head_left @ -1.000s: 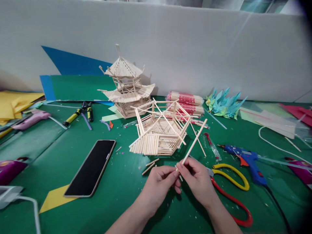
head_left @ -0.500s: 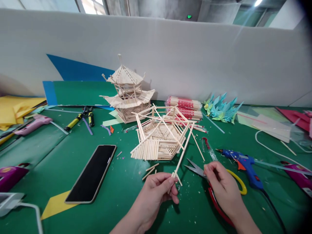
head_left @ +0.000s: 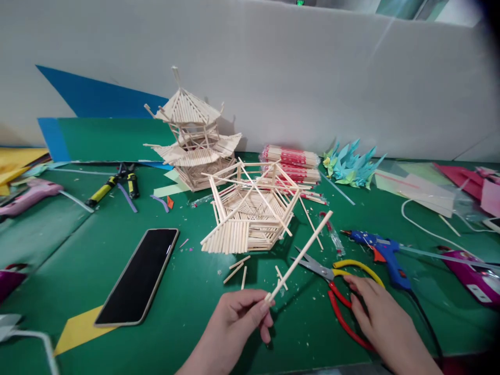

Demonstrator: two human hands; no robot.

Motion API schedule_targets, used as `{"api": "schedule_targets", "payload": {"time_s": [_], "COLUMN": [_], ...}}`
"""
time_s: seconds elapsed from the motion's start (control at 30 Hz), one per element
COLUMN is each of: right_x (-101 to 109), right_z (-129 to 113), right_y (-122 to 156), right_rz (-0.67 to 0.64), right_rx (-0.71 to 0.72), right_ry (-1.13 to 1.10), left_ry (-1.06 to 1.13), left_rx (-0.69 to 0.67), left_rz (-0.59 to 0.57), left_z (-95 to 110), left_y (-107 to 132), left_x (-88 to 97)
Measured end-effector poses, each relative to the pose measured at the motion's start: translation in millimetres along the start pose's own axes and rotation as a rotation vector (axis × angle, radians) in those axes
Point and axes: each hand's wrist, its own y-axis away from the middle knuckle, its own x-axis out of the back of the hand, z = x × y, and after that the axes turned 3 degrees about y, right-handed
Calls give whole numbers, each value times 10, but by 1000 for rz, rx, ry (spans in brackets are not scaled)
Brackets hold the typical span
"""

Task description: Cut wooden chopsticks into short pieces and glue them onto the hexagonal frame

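My left hand (head_left: pixel 248 317) pinches a thin wooden stick (head_left: pixel 302 255) between thumb and fingertips. The stick slants up to the right, with a short second end beside it at my fingers. My right hand (head_left: pixel 380 312) is at the handles of the scissors (head_left: pixel 322 270), fingers apart, thumb and forefinger near the yellow and red grips; whether they touch is unclear. The scissors lie with blades parted. Beyond my hands stands a partly slatted six-sided stick frame (head_left: pixel 250 219). Short stick offcuts (head_left: pixel 236 271) lie in front of it.
Behind the frame stands a stick pagoda (head_left: pixel 191 140), beside packs of sticks (head_left: pixel 291 156). A blue glue gun (head_left: pixel 380 250) lies at right, a phone (head_left: pixel 138 276) at left. Yellow-black pliers (head_left: pixel 103 192), a pink glue gun (head_left: pixel 31 197) and blue folded paper (head_left: pixel 353 166) lie farther back.
My right hand has moved from beside the scissor blades to the handles, its fingers spreading. My left hand has shifted slightly left and down; its stick now leans farther right. The view has tilted down.
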Motion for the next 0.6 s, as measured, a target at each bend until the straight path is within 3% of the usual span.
{"api": "schedule_targets", "payload": {"time_s": [0.4,0.5,0.6], "right_x": [116,245,343], "right_z": [118,182,241], "right_y": [-167,-61,92], "right_rz": [28,-16,-199], "right_rx": [-8,-96,-196], "right_ry": [39,-135,-534], "left_ry": [4,9,3], "left_rx": [-26,-43,-65], "left_rz": [77,91,97], "left_z": [21,57,83], "left_y": [5,-6,-15], "left_x": [50,43,22]}}
